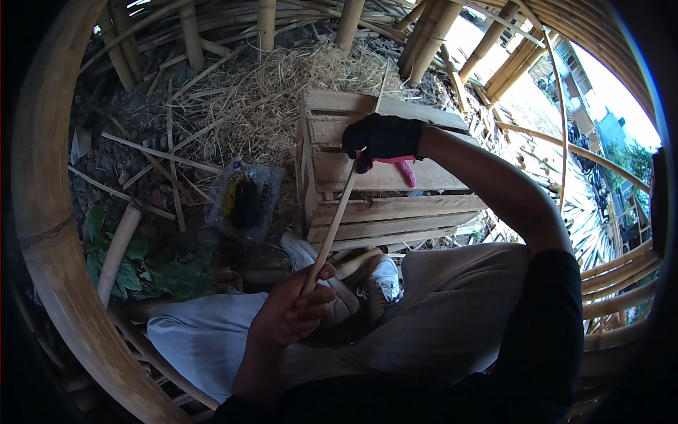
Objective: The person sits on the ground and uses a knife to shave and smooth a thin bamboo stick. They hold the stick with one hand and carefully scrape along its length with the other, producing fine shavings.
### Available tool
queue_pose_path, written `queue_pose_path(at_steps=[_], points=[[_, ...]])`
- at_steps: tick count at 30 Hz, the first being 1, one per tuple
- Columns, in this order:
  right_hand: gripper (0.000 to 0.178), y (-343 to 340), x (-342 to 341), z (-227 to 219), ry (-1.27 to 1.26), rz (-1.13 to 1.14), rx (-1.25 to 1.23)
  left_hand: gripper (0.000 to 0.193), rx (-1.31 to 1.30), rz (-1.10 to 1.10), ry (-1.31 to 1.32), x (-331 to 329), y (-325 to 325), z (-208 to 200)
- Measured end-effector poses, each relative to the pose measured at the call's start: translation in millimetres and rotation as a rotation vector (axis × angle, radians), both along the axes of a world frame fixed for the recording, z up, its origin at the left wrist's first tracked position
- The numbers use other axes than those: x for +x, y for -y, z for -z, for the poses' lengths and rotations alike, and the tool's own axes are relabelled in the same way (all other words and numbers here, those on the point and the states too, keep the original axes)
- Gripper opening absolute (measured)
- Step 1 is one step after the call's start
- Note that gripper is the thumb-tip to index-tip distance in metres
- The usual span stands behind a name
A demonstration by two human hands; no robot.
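Note:
A long, thin bamboo strip [337, 217] runs slantwise from my lap up over a wooden slat crate [395, 210]. My left hand [293, 309], bare, is closed round its lower end. Higher up, above the crate top, my right hand [383, 141] wears a black glove and is closed around the strip; the strip's far end [382, 88] shows beyond it. Just below the glove a pink, handle-like piece [407, 174] shows against the crate's top. Whether it lies there or sits in the gloved hand I cannot tell.
Left of the crate lies a clear plastic bag [261, 201] with a dark item [245, 203] on it. Straw [275, 81] and loose bamboo strips [162, 152] cover the ground beyond. A thick bamboo pole [53, 240] curves along the left; green leaves [176, 277] lie near my knee.

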State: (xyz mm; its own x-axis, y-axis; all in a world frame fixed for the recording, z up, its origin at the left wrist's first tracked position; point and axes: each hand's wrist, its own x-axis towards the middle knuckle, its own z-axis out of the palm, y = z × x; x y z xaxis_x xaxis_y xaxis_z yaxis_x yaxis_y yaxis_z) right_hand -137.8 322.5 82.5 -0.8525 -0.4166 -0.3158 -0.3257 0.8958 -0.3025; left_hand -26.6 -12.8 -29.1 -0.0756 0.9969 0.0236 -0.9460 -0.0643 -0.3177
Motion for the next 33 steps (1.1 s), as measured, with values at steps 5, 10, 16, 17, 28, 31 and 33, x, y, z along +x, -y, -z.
queue_pose_path(at_steps=[5, 10, 16, 17, 28, 31, 33], points=[[0.031, -6.0, -3.0, 5.6, -0.088, -0.056, 0.030, 0.017, -0.104, 0.026, -0.026, -4.5, 1.3, -7.3], [0.033, -8.8, 0.6, 14.0, -0.135, 0.013, -0.061, 0.018, 0.032, 0.005, 0.034, -4.1, 2.3, -0.3], [0.033, -14.4, 2.9, 23.6, -0.202, 0.004, -0.098, 0.019, -0.009, -0.006, -0.005, -2.0, 0.6, -0.8], [0.033, -14.8, 3.5, 26.5, -0.229, 0.003, -0.108, 0.019, 0.036, -0.014, 0.020, -1.6, 1.0, 1.0], [0.023, -18.4, 6.6, 53.5, -0.446, -0.019, -0.224, 0.017, 0.029, -0.024, 0.085, -4.2, 3.1, -2.4], [0.023, -21.3, 8.6, 59.2, -0.459, 0.004, -0.302, 0.015, 0.027, -0.022, 0.095, -3.8, 1.6, -3.7], [0.024, -23.7, 9.7, 61.1, -0.505, -0.026, -0.268, 0.015, 0.046, -0.020, 0.104, -3.3, 1.1, -3.8]])
